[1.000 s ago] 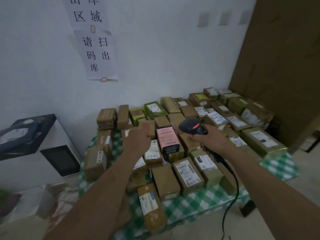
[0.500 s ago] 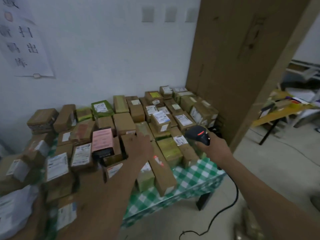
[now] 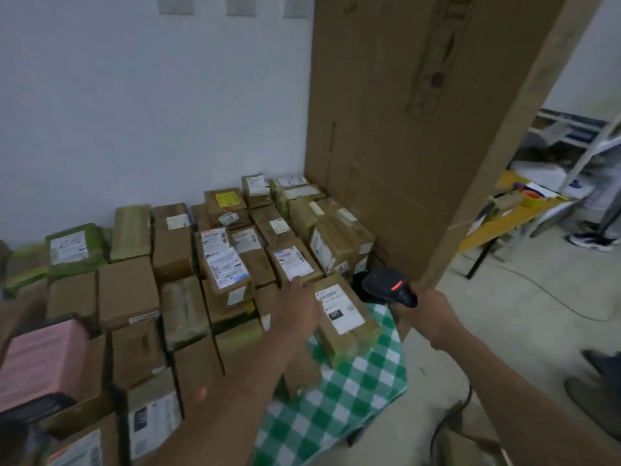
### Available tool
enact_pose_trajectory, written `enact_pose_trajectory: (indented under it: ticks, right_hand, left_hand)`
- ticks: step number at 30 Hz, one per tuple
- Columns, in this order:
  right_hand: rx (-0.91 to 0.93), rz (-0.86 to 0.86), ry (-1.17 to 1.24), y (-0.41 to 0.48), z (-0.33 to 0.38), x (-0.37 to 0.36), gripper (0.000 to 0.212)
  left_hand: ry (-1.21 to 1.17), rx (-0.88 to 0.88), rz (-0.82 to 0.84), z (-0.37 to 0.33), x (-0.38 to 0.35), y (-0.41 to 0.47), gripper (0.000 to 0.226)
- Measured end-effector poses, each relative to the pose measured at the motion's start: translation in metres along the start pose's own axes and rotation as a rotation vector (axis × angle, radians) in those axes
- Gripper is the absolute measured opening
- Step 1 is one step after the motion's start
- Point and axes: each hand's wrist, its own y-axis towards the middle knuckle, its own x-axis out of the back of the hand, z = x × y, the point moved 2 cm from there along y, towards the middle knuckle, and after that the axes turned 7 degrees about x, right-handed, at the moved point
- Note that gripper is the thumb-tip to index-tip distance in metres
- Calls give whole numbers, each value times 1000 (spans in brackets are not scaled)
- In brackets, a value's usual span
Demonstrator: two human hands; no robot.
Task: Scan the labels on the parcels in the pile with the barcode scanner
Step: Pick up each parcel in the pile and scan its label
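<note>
Two bare hands show: a left hand [image 3: 297, 309] and a right hand [image 3: 433, 312]. One black handheld barcode scanner [image 3: 389, 285]. One flat pink parcel [image 3: 43, 358], at least three green-wrapped parcels [image 3: 75, 248], well over twenty brown cardboard parcels [image 3: 127, 290] — and one green-and-white checked tablecloth [image 3: 336, 398].

Left hand [image 3: 297, 311] touches parcel [image 3: 347, 319]; right hand [image 3: 431, 312] grips scanner [image 3: 389, 285].

The worktop [image 3: 353, 401] wears a green-and-white checked cloth, which shows bare only at the near right corner. Brown parcels [image 3: 174, 243] crowd it back to the far wall, many with white labels facing up. A pink parcel [image 3: 43, 358] lies near left, a green-wrapped parcel [image 3: 75, 248] far left.
</note>
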Motion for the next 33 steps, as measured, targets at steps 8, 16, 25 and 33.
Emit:
enact_pose_trajectory:
  ticks: [8, 16, 25, 33]
  right_hand:
    - [-58, 43, 21, 85, -73, 9, 25]
    - [-4, 115, 94, 156, -122, -7, 21]
    - [128, 233, 89, 190, -147, -26, 27]
    - [168, 181, 180, 195, -155, -36, 22]
  left_hand:
    - [-18, -65, 176, -64, -65, 85, 40]
    - [52, -71, 282, -106, -139, 118, 45]
    - [157, 226, 135, -107, -162, 119, 49]
    - [7, 155, 189, -128, -193, 173, 46]
